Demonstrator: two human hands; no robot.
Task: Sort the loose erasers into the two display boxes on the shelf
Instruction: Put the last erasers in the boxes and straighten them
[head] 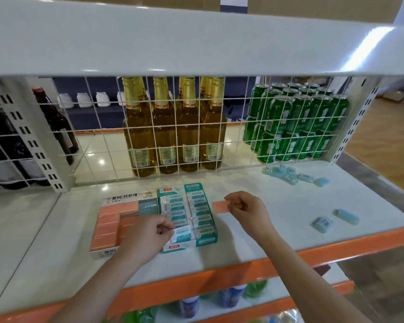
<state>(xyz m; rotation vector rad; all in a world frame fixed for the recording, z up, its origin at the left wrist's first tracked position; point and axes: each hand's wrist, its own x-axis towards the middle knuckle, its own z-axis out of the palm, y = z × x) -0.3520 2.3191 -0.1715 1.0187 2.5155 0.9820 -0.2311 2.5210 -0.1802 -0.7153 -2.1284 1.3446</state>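
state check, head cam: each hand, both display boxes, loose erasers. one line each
left hand: pinches a teal-wrapped eraser over the teal box
right hand: pinches a pink eraser, held in the air
pink box: partly filled, gap in the middle
teal box: rows nearly full
loose blue erasers: lying on the shelf, unsorted

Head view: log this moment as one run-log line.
left hand pinches teal-wrapped eraser over teal box | right hand pinches pink eraser | loose blue erasers remain
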